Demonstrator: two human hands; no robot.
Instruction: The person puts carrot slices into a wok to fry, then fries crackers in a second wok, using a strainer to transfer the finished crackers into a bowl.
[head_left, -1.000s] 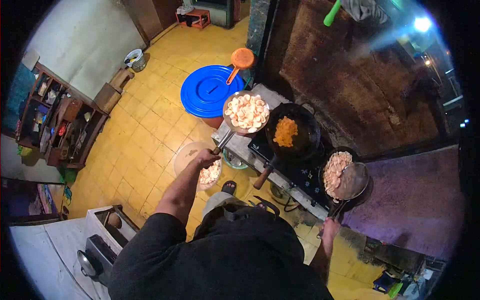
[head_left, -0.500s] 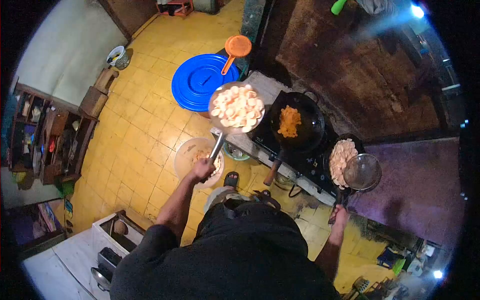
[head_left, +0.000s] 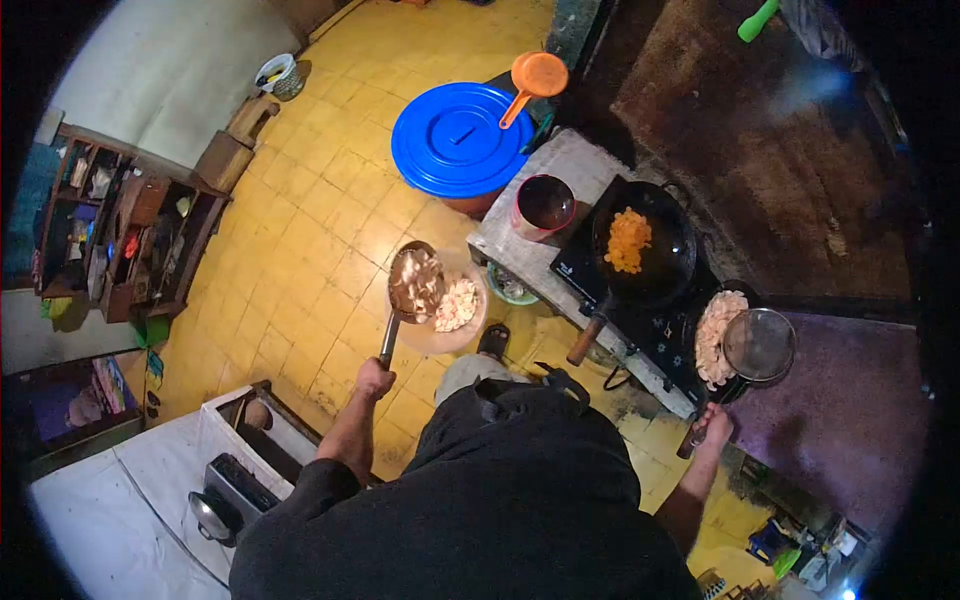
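Observation:
My left hand point(head_left: 376, 380) is closed round the metal handle of a long-handled strainer point(head_left: 401, 297). The strainer is tilted over a wide translucent tub point(head_left: 470, 338) on the floor, its pale round chips blurred by motion. More pale chips point(head_left: 457, 306) lie inside the tub. Over on the right, my right hand point(head_left: 714, 426) grips the wooden handle of a small wok point(head_left: 740, 387) on the stove. Pale pieces point(head_left: 716, 335) fill that wok, and a round mesh strainer point(head_left: 759, 345) overlaps its right side.
A black wok point(head_left: 660, 275) with orange pieces point(head_left: 629, 240) sits on the stove point(head_left: 640, 330). Beside it stands a red-rimmed container point(head_left: 543, 208). Farther off, an orange dipper point(head_left: 538, 76) rests on a blue-lidded bucket point(head_left: 460, 140). Wooden shelves point(head_left: 140, 230) line the left wall.
My left hand has swung the loaded strainer away from the stove side and tipped it over the tub. My right hand keeps its grip. The view has shifted, uncovering the red-rimmed container.

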